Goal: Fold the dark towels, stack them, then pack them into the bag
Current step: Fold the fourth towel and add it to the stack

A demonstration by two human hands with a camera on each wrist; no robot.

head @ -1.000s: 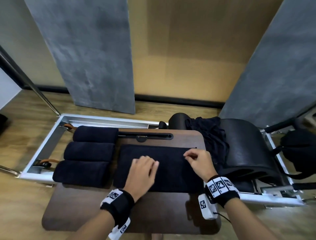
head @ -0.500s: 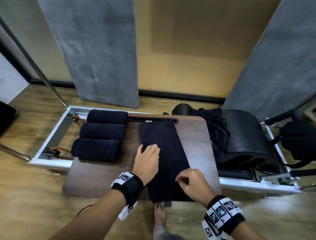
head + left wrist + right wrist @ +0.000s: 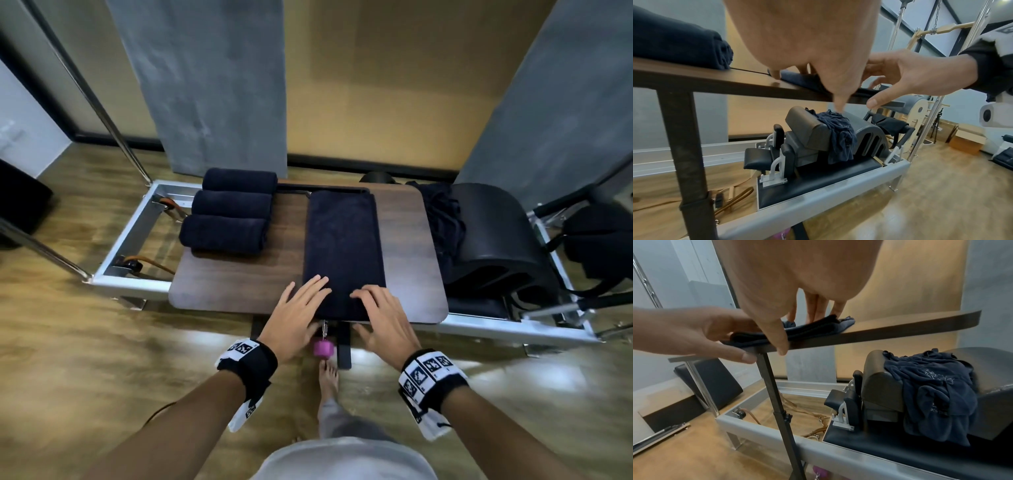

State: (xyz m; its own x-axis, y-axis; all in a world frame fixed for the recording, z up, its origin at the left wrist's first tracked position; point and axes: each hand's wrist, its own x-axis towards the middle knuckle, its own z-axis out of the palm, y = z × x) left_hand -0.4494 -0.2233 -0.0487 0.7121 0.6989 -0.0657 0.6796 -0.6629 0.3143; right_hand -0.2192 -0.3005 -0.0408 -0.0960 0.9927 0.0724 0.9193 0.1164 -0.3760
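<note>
A long folded dark towel (image 3: 342, 246) lies front to back on the brown table (image 3: 239, 284). My left hand (image 3: 301, 305) and right hand (image 3: 373, 308) rest side by side on its near end, fingers fairly straight on top of the cloth. In the right wrist view the layered towel end (image 3: 812, 331) lies under the fingers, and both thumbs hang at or below the table edge. Three folded dark towels (image 3: 226, 212) sit in a row at the table's left. A crumpled pile of dark towels (image 3: 442, 222) drapes over the black padded barrel (image 3: 496, 233).
The table stands over a silver-framed exercise machine (image 3: 130, 240). A black fabric item (image 3: 599, 240), maybe the bag, hangs on bars at the far right. A pink knob (image 3: 323, 348) sticks out under the table's front edge, above my bare foot (image 3: 329, 377). Wooden floor all around.
The towel lay crosswise a second ago, then was turned lengthwise with its end over the front edge. Now it lies squared on the table and both hands rest on its near end.
</note>
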